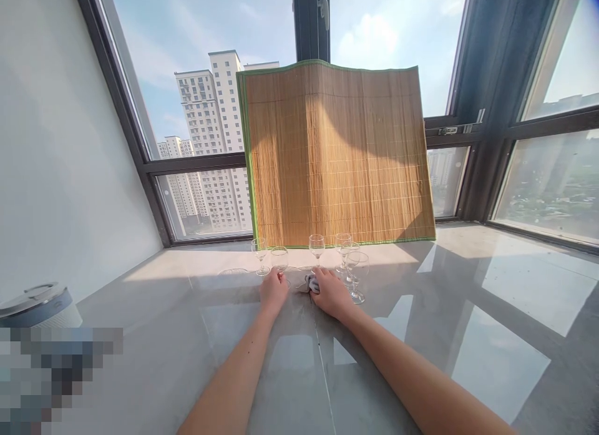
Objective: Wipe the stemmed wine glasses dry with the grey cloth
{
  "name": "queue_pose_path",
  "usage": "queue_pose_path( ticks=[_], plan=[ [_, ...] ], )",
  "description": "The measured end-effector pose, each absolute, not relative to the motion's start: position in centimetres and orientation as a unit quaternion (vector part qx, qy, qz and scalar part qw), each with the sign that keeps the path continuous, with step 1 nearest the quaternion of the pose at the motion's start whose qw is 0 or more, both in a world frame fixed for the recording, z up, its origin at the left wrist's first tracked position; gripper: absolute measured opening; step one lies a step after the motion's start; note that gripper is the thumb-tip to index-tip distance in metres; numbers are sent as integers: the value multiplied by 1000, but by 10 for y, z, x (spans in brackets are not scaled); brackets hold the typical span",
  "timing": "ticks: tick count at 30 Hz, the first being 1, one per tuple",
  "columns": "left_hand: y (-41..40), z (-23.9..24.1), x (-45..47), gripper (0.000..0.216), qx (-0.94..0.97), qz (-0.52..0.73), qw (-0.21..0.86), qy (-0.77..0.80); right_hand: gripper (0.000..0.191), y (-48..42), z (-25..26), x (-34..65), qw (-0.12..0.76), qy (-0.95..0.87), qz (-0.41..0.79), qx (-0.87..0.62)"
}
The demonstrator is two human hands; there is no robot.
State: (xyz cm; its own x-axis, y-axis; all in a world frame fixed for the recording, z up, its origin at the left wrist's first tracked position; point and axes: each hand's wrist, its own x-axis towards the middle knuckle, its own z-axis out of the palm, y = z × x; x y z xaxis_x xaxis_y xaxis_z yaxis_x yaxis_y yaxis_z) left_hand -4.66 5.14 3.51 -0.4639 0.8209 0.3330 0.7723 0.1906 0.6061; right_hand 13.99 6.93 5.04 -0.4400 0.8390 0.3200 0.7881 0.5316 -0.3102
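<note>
My left hand (274, 290) is closed, its fingers pinched at the stem of a small clear stemmed glass (279, 256) whose bowl rises above them. A crumpled whitish cloth (312, 284) with dark marks is under the fingers of my right hand (331, 291), which is closed on it. Another stemmed glass (259, 251) stands upright just left of my left hand. Behind my right hand is one more glass (317, 244), its lower part partly hidden. Several glasses cluster to the right, including a front glass (357, 266) close to my right wrist.
A bamboo mat (337, 160) with green edging leans against the windows behind the glasses. The glossy grey surface (154, 354) carries bright reflections. A lidded cup (44, 304) is at the left edge, above a pixelated patch. A white wall (60, 148) bounds the left side.
</note>
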Motion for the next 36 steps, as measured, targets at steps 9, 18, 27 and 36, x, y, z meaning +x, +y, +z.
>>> queue_pose_path(
  ticks=[9, 18, 27, 36],
  plan=[
    [47, 38, -47, 23, 520, 387, -3, 761, 56, 43, 52, 131, 203, -815, 68, -538],
    [48, 39, -45, 23, 517, 376, -8, 769, 50, 59, 40, 122, 268, -818, 130, -493],
    [47, 40, -44, 21, 523, 371, -14, 767, 26, 57, 41, 118, 302, -820, 179, -453],
    [49, 38, -46, 22, 529, 374, -18, 761, 27, 57, 43, 118, 320, -797, 210, -467]
  ],
)
